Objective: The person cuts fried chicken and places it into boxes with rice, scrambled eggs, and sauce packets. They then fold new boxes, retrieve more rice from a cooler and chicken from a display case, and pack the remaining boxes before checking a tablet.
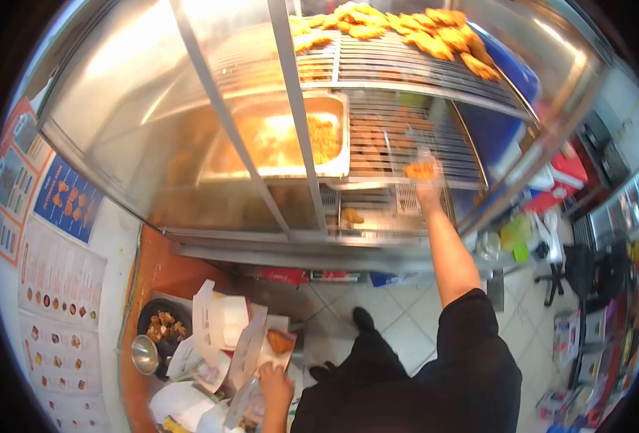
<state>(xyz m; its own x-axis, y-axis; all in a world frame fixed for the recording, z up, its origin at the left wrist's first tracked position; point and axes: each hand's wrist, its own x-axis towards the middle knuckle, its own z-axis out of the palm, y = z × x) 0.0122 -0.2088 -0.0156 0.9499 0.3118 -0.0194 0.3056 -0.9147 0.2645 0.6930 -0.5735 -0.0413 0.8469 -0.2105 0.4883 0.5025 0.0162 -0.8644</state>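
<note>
My right hand (429, 189) reaches into the warming cabinet, closed on a piece of fried chicken (419, 171). Something clear, perhaps a plastic bag or glove, shows around these fingers, but motion blurs it. Down at the lower left, my left hand (274, 384) has its fingers bent over the near edge of an open white cardboard box (250, 351). Inside that box lies another piece of fried chicken (281, 341). A clear plastic piece (243, 401) is beside the left hand.
Fried chicken (435, 37) covers part of the cabinet's upper rack (413, 71). A steel tray (340, 101) with fried pieces stands behind the glass. Left of the boxes are a dark mortar (147, 315) with crumbled chicken and a metal bowl (145, 355). Metal frame posts (295, 94) border the opening.
</note>
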